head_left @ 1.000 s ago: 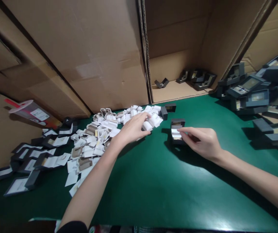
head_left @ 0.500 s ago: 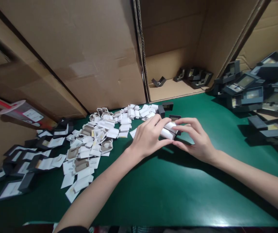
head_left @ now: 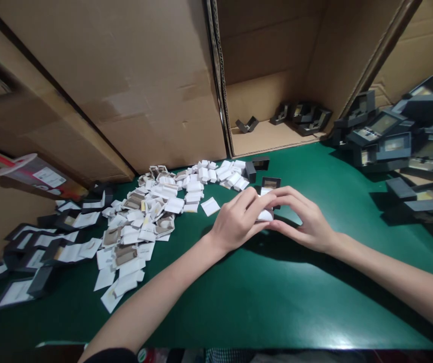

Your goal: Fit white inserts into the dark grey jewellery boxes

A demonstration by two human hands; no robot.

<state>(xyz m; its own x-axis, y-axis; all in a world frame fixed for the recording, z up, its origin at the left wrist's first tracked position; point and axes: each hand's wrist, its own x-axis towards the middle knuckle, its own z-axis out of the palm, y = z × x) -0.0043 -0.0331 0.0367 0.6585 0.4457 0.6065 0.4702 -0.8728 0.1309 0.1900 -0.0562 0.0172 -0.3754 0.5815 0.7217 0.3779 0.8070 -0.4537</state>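
Between my hands, over the green table, is a small white folded card insert (head_left: 264, 216), mostly covered by fingers. My left hand (head_left: 238, 217) closes over it from the left, thumb and fingers pinched at its edge. From the right, my right hand (head_left: 303, 217) pinches it with fingertips and thumb. Just behind the fingers an open black box (head_left: 271, 183) shows its raised lid. Whether the insert sits inside this box is hidden. A flat white card (head_left: 210, 206) lies left of my left hand.
A heap of white card inserts (head_left: 151, 201) covers the table's left middle. Black boxes with white inserts (head_left: 76, 220) lie farther left, near a tilted drink cup (head_left: 38, 174). More open black boxes (head_left: 384, 131) pile up at right. A cardboard carton (head_left: 265, 96) behind holds several boxes.
My fingers have closed farther over the white insert, so less of it shows. My left hand has shifted slightly right and down, uncovering the flat white card beside it.
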